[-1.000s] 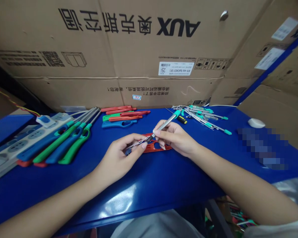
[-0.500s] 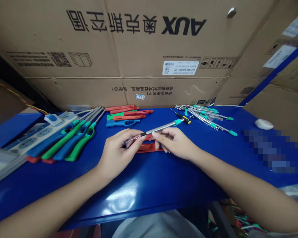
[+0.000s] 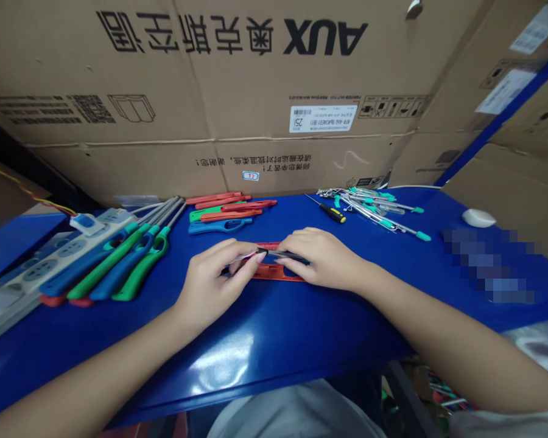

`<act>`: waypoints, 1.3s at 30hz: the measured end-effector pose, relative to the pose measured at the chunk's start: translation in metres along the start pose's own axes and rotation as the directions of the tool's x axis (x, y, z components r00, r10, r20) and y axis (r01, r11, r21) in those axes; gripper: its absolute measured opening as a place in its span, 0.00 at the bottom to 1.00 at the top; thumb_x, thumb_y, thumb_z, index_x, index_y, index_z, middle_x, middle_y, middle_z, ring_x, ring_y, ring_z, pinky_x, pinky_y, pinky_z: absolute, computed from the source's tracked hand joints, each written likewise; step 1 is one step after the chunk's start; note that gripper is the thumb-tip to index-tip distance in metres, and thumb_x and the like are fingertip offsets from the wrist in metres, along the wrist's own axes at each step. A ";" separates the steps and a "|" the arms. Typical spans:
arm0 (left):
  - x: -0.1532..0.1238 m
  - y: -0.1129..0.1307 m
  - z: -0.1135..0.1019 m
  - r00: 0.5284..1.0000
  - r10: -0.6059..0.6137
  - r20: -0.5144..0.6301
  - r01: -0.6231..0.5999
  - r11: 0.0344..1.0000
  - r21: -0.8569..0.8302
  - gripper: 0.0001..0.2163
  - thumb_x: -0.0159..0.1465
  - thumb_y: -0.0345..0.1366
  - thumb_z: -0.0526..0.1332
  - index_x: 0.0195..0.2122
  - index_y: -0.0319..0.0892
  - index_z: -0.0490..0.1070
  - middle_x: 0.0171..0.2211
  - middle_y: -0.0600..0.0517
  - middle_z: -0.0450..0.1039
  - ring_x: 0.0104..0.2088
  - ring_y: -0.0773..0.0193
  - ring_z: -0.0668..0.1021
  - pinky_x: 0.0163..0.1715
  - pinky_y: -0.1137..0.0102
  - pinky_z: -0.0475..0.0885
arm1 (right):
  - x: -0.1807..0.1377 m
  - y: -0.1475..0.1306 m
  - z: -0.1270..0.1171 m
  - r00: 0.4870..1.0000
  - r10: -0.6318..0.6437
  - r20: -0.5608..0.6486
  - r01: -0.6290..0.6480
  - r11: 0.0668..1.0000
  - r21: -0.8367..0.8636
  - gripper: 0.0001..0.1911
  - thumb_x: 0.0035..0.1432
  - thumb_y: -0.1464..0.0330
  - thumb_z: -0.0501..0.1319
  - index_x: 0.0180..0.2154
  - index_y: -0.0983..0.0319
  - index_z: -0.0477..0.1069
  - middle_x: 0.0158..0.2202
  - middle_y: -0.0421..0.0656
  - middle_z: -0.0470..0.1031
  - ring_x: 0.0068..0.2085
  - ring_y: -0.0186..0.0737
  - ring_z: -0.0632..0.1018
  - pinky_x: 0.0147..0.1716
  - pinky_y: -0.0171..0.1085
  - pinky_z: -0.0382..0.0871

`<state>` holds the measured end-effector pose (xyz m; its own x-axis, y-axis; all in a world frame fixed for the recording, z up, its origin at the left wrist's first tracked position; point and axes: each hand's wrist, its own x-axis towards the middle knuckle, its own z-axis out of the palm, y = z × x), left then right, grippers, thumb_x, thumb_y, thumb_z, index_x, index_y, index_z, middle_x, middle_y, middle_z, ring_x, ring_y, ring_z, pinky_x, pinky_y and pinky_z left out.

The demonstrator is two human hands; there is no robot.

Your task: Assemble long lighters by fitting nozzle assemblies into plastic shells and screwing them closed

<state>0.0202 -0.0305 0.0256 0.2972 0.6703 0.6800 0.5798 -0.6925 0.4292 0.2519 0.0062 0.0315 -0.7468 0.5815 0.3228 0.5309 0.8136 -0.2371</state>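
Note:
Between my hands is the thin metal tube (image 3: 274, 252) of a long-nosed lighter, with a black piece near its left end. My left hand (image 3: 212, 277) pinches that end, where a thin wire-like part sticks out. My right hand (image 3: 326, 258) is wrapped over the rest of the tube from above, hiding the tube's right end. Just below my fingers, red lighter handle shells (image 3: 281, 274) lie on the blue table, partly covered by my hands.
Lighters with blue and green handles (image 3: 139, 261) lie at left beside a white power strip (image 3: 80, 246). Behind are loose handle shells (image 3: 226, 222), a screwdriver (image 3: 332, 213) and a pile of metal tubes (image 3: 374, 210). A cardboard box (image 3: 237, 121) stands at the back.
My right hand has turned over and closed around the tube, covering the teal end that showed before. The tube has swung down flatter. My left hand keeps its pinch.

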 end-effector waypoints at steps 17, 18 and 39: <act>0.000 0.002 -0.006 0.995 0.088 -0.042 -0.090 0.994 -0.059 0.08 0.66 0.24 0.65 0.45 0.36 0.81 0.27 0.55 0.74 0.25 0.72 0.71 0.26 0.76 0.68 | -0.007 -0.007 -0.010 0.987 -0.099 -0.124 0.086 0.990 -0.109 0.16 0.74 0.67 0.49 0.50 0.65 0.72 0.40 0.48 0.81 0.41 0.43 0.81 0.38 0.38 0.70; 0.000 0.002 -0.006 0.995 0.092 -0.038 -0.094 0.993 -0.065 0.09 0.65 0.24 0.66 0.45 0.36 0.81 0.26 0.56 0.73 0.25 0.72 0.71 0.27 0.76 0.68 | -0.007 -0.008 -0.011 0.990 -0.089 -0.109 0.080 0.993 -0.083 0.15 0.74 0.67 0.49 0.52 0.65 0.71 0.42 0.48 0.81 0.42 0.43 0.81 0.38 0.38 0.70; -0.001 0.000 -0.004 0.986 0.165 0.004 -0.163 0.978 -0.133 0.08 0.66 0.27 0.66 0.45 0.41 0.82 0.26 0.54 0.74 0.25 0.70 0.74 0.26 0.74 0.70 | -0.009 -0.005 -0.020 0.990 -0.115 -0.081 0.117 0.993 0.022 0.13 0.73 0.68 0.50 0.41 0.63 0.72 0.37 0.46 0.80 0.35 0.38 0.77 0.34 0.35 0.65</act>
<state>0.0163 -0.0323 0.0271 0.3914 0.5479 0.7393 0.4178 -0.8217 0.3876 0.2638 -0.0030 0.0480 -0.7678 0.4830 0.4210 0.4312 0.8755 -0.2181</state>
